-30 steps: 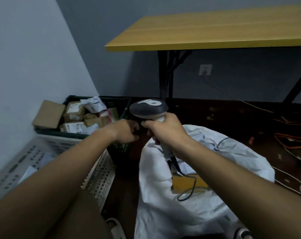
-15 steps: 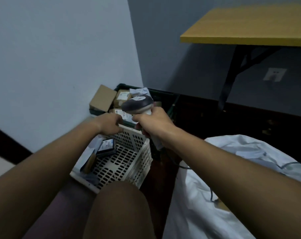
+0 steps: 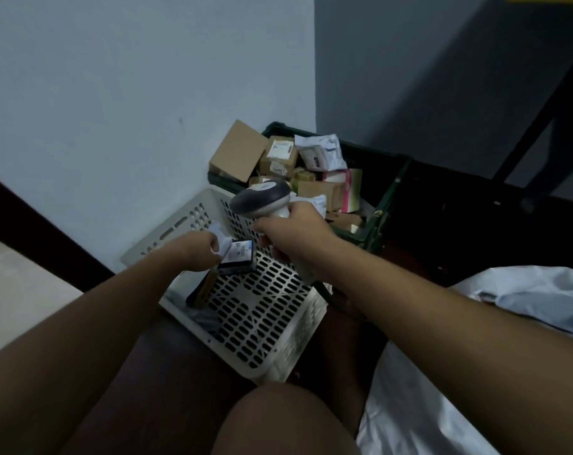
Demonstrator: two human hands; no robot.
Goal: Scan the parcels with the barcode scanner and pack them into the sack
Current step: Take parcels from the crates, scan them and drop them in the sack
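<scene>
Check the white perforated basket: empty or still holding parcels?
Not empty. The white basket holds a dark labelled parcel that the left hand is reaching, plus another item on edge. Most of its perforated floor is bare.

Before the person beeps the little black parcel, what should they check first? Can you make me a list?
1. Scanner held firmly in right hand: ok.
2. Left hand has the white packet beside the black parcel: ok.
3. Label on the black parcel faces up: ok.
4. Scanner window aimed at that label: cannot tell.
5. Sack open and ready: cannot tell.
6. White basket sits steady: ok.
</scene>
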